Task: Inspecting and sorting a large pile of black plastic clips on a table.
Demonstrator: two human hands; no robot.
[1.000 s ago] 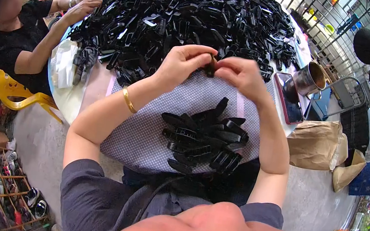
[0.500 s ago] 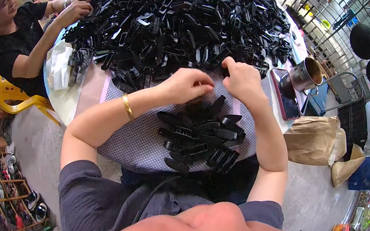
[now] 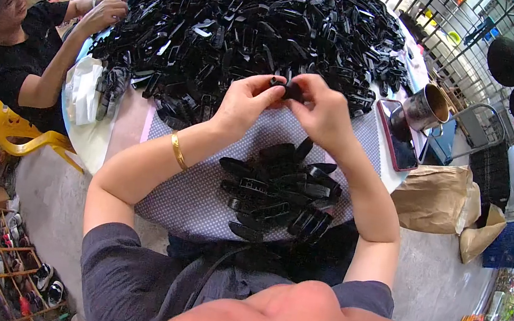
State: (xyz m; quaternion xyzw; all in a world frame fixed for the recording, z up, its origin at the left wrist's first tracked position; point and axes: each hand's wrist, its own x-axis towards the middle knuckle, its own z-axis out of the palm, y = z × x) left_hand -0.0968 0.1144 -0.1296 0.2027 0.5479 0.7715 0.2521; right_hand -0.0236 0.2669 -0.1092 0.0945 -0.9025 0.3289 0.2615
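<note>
My left hand [image 3: 244, 103], with a gold bangle on its wrist, pinches one end of a small black strap-like piece [image 3: 293, 91]. On the other end, my right hand [image 3: 322, 112] has its thumb and fingers closed. Fingers hide much of the piece. Just beyond my hands rises a large heap of similar black pieces [image 3: 259, 20], some with buckle-like frames. Nearer to me, below my hands, a small pile of black pieces [image 3: 279, 191] lies on the dotted tablecloth [image 3: 184, 193].
A co-worker [image 3: 28, 37] sits at the left, both hands at the heap's edge. White tissue [image 3: 84, 93] lies near that person. A phone [image 3: 396, 139] and a metal mug [image 3: 425, 108] stand at the table's right. Brown paper bags [image 3: 436, 195] and a yellow chair [image 3: 28, 138] flank the table.
My hands have come together at the heap's near edge, and a black strap-like piece is now between my fingers. The small pile looks the same.
</note>
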